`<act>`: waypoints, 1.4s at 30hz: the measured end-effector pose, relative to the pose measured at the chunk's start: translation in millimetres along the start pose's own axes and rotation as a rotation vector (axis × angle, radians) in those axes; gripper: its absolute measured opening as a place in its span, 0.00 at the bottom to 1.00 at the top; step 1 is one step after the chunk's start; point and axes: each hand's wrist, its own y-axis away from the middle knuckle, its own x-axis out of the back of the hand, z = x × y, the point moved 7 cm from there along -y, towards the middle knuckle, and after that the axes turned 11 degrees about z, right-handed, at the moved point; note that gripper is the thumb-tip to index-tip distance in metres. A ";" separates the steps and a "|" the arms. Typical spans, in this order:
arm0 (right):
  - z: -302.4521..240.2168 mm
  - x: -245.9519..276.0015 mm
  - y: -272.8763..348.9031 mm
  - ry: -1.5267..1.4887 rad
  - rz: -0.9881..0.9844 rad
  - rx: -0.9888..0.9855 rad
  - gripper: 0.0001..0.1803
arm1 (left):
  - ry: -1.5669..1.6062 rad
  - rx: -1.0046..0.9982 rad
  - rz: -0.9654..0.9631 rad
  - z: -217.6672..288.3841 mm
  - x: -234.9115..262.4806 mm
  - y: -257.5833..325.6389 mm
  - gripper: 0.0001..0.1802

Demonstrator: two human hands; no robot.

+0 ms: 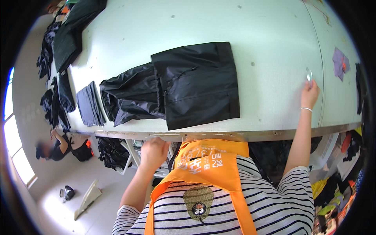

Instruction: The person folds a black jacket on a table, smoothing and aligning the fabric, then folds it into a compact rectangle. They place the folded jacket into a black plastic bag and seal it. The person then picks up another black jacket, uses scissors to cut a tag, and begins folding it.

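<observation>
On the right of the white table, my right hand (310,95) is closed on a small shiny metal object (310,74); its exact kind is too small to make out. My left hand (155,151) is held near the table's front edge, apart from the cloth. Its fingers are curled and slightly blurred, and their inside is hidden. Between the hands lies a folded black garment (201,88), flat and squared. From its left side extends a wrinkled glossy black part (135,94). Further left rests a small folded dark grey cloth (90,104).
More black garments (67,47) lie along the table's far left end. A purple-grey scrap (340,64) lies at the far right. The table's front edge (270,134) runs close to my orange apron (211,172). A co-worker (55,147) is at the left, and mixed clothes (331,196) are heaped at lower right.
</observation>
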 end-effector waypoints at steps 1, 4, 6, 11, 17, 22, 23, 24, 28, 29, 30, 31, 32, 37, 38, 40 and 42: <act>17.5 -1.6 -5.1 0.056 -0.001 -0.022 0.22 | 0.046 0.088 0.058 -5.5 13.7 -9.7 0.09; -40.5 27.0 8.5 0.517 0.179 0.073 0.25 | 0.118 -0.065 0.497 22.9 45.9 -52.8 0.17; -69.9 19.0 23.5 0.279 0.171 0.237 0.26 | -0.015 -0.104 0.617 41.5 43.5 -82.2 0.35; -266.5 31.6 142.3 -0.512 -0.231 0.656 0.27 | 0.393 0.229 0.496 -16.3 -30.4 -103.4 0.50; -400.6 11.5 251.6 -0.378 -0.447 0.948 0.29 | 0.437 0.259 0.512 -17.7 -35.4 -109.3 0.44; -404.8 -0.4 259.1 -0.328 -0.438 0.947 0.29 | 0.051 -0.076 0.659 -1.7 3.5 -118.8 0.33; -403.5 1.1 257.4 -0.357 -0.430 0.944 0.27 | 0.008 -0.087 0.636 -7.9 -10.0 -128.2 0.33; -401.6 -0.4 255.0 -0.458 -0.461 0.935 0.24 | 0.038 -0.081 0.613 -17.2 -24.5 -134.9 0.33; -360.2 24.3 196.1 -0.795 -0.253 0.470 0.17 | 0.114 -0.066 0.585 -28.7 -43.9 -142.0 0.33; -333.6 20.2 184.1 -0.648 -0.139 0.417 0.21 | 0.120 -0.062 0.586 -29.7 -44.0 -142.1 0.33; -318.1 22.1 180.3 -0.527 -0.008 0.402 0.23 | 0.130 -0.074 0.588 -27.6 -44.0 -143.8 0.33; -326.1 27.0 181.7 -0.503 -0.044 0.477 0.25 | 0.121 -0.073 0.595 -29.9 -43.9 -144.1 0.33; -340.7 31.7 189.2 -0.513 -0.115 0.604 0.26 | 0.133 -0.070 0.603 -30.4 -44.0 -142.8 0.33; -430.7 22.9 243.9 -0.366 -0.290 0.990 0.29 | 0.157 -0.113 0.660 -29.1 -35.1 -146.7 0.34; -434.3 10.7 253.8 -0.280 -0.326 1.003 0.28 | 0.159 -0.118 0.663 -27.3 -35.0 -145.3 0.34; -442.9 4.2 263.0 -0.201 -0.380 1.012 0.24 | 0.211 -0.137 0.677 -35.3 -37.5 -144.4 0.34; -462.2 5.0 260.5 -0.228 -0.458 1.024 0.20 | 0.419 -0.124 0.600 -50.5 -31.2 -130.0 0.34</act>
